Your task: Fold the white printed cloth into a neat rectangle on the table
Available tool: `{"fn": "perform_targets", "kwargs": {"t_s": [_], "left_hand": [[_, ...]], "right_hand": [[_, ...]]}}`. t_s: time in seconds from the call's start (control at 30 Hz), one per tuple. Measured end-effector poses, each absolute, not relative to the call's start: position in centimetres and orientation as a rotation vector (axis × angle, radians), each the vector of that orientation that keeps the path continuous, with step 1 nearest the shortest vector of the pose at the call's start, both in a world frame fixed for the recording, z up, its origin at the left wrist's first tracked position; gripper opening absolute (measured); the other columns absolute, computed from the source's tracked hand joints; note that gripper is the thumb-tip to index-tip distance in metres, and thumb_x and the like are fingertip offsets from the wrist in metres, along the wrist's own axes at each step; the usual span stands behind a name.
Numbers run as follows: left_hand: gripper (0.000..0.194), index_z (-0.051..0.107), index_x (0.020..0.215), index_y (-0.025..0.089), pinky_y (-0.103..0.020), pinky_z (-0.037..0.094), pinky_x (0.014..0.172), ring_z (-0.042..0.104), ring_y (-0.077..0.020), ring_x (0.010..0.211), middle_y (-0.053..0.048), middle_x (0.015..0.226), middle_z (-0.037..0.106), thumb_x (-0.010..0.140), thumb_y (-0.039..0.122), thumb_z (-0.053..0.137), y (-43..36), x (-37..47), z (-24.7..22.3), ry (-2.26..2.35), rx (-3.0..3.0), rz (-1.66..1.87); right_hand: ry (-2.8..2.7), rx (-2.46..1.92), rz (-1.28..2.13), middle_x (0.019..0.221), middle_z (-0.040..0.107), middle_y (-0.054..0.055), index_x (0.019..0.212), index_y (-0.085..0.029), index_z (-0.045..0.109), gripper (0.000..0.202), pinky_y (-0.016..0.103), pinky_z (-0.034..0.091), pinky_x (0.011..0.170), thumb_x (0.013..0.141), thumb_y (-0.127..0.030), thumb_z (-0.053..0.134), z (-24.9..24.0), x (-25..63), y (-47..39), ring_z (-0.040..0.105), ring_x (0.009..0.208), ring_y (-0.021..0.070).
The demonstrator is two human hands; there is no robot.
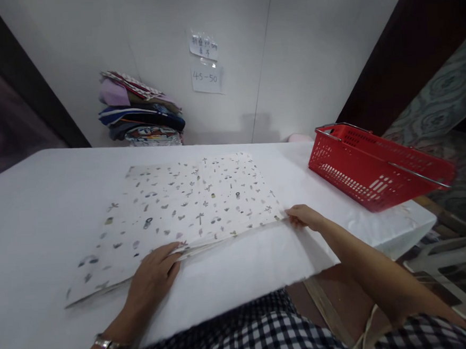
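Observation:
A white cloth with small printed figures lies flat and folded in layers on the white table. At its near edge, around the middle, my left hand grips the layers, thumb and fingers at the edge; a metal bracelet circles that wrist. My right hand pinches the cloth's near right corner, with the fingers closed and curled under. Between the two hands the near edge runs fairly straight, slightly raised at the left hand, where the layers part a little.
A red plastic basket with metal handles stands at the table's right end. A stack of folded fabrics is at the back left by the wall. Paper signs hang on the wall. A white stool is at the lower right.

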State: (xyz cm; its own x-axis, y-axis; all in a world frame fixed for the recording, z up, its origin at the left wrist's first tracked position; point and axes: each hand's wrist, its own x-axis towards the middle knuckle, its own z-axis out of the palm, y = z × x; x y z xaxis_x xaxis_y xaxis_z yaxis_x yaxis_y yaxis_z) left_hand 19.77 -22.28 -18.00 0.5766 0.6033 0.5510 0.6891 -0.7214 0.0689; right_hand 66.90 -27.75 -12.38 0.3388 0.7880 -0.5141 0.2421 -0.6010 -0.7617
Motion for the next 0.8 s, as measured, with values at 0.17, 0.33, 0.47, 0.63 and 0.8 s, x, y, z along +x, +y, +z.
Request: {"fn": "perform_targets", "kwargs": {"t_s": [0.17,0.33,0.47,0.63,0.8], "left_hand": [[0.027,0.069,0.091,0.025,-0.039,0.051,0.083,0.065,-0.0228,0.097,-0.003,0.110,0.070,0.090,0.032,0.042,-22.2,19.8,-18.0,-1.051,-2.626,-0.852],[0.028,0.068,0.089,0.024,-0.040,0.051,0.083,0.065,-0.0239,0.097,-0.005,0.108,0.070,0.091,0.033,0.042,-22.1,19.9,-17.8,-1.000,-2.615,-0.868],[0.028,0.069,0.088,0.024,-0.039,0.051,0.083,0.065,-0.0231,0.096,-0.004,0.108,0.070,0.090,0.033,0.042,-22.1,19.9,-17.7,-0.995,-2.604,-0.852],[0.030,0.070,0.091,0.024,-0.040,0.050,0.085,0.063,-0.0237,0.100,-0.005,0.110,0.069,0.090,0.034,0.042,-22.1,19.8,-18.0,-1.026,-2.612,-0.824],[0.034,0.070,0.092,0.024,-0.039,0.048,0.091,0.062,-0.0234,0.104,-0.005,0.113,0.068,0.091,0.036,0.039,-22.2,19.7,-18.2,-1.124,-2.684,-0.756]], "right_hand": [[-0.977,-2.097,1.192,0.048,0.055,-0.002,0.062,-0.017,0.051,0.026,0.019,0.027,0.037,0.073,-0.031,0.071,-13.2,67.2,-26.8,0.047,0.042,0.0078],[-0.962,-2.040,1.175,0.047,0.050,-0.003,0.059,-0.018,0.047,0.030,0.019,0.021,0.036,0.073,-0.030,0.071,-11.5,67.0,-25.7,0.044,0.042,0.0069],[-0.929,-1.937,1.162,0.053,0.052,-0.004,0.064,-0.018,0.046,0.026,0.017,0.022,0.037,0.078,-0.029,0.066,-10.3,66.5,-24.8,0.042,0.043,0.0047],[-0.918,-2.093,1.252,0.045,0.049,-0.003,0.057,-0.016,0.048,0.029,0.018,0.018,0.034,0.075,-0.025,0.069,-11.8,66.5,-25.2,0.038,0.037,0.0052],[-0.960,-2.227,1.240,0.043,0.051,-0.002,0.055,-0.015,0.051,0.029,0.018,0.021,0.034,0.077,-0.025,0.067,-13.3,67.3,-25.4,0.041,0.036,0.0057]]}}
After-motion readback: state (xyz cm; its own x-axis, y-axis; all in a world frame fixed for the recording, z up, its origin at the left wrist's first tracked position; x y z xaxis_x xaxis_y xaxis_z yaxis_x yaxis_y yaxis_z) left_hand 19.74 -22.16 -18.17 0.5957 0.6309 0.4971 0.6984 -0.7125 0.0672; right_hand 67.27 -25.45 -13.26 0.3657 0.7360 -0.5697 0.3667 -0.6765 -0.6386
